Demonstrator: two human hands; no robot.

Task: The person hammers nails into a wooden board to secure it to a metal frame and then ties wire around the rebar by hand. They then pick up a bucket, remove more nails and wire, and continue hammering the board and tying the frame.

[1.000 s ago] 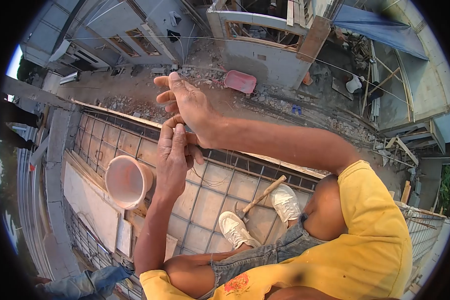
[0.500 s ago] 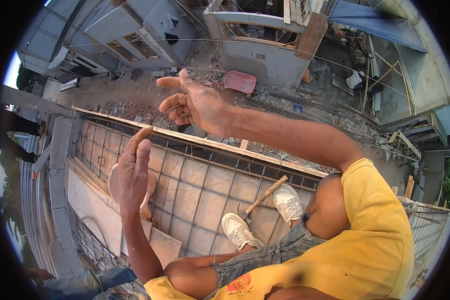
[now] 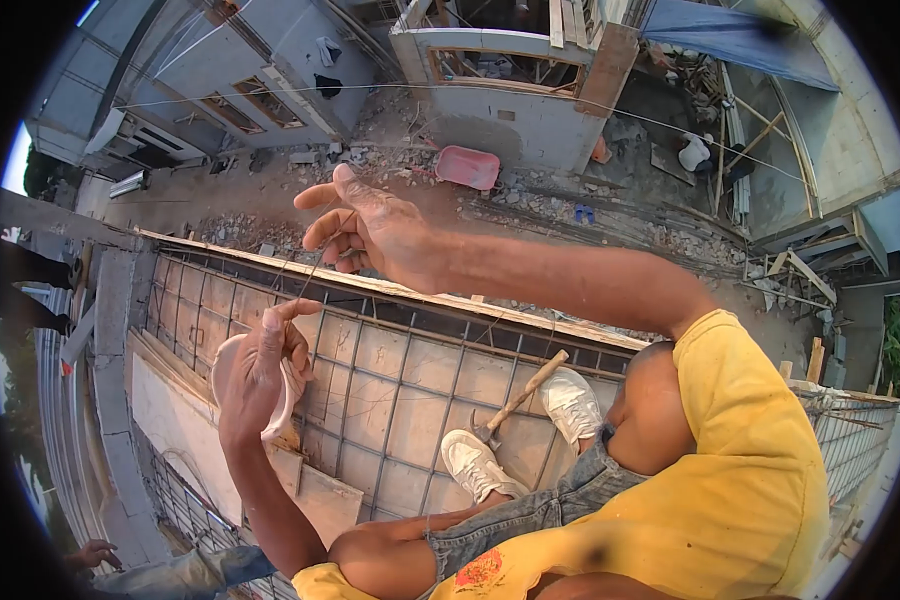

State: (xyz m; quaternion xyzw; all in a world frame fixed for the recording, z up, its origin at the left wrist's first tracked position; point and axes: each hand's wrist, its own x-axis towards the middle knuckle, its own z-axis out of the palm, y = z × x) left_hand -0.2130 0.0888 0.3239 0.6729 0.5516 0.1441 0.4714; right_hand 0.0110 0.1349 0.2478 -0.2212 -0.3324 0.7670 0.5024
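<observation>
My right hand is raised over the board edge, thumb up and fingers curled, with a thin wire at its fingers. Lower and to the left, my left hand has its index finger pointing right and the other fingers bent; what they hold is too small to name. Behind it is a round white container, partly hidden. Steel bars form a grid over wooden panels below both hands. A hammer with a wooden handle lies between my light shoes.
A long wooden board edges the grid. Beyond and below are rubble and a pink tub. Another person's legs show at far left, and a person's hand at lower left. Someone in white is at upper right.
My left hand has moved down and slightly left, its index finger now pointing more to the right. My right hand has shifted slightly left and down. The view has shifted slightly.
</observation>
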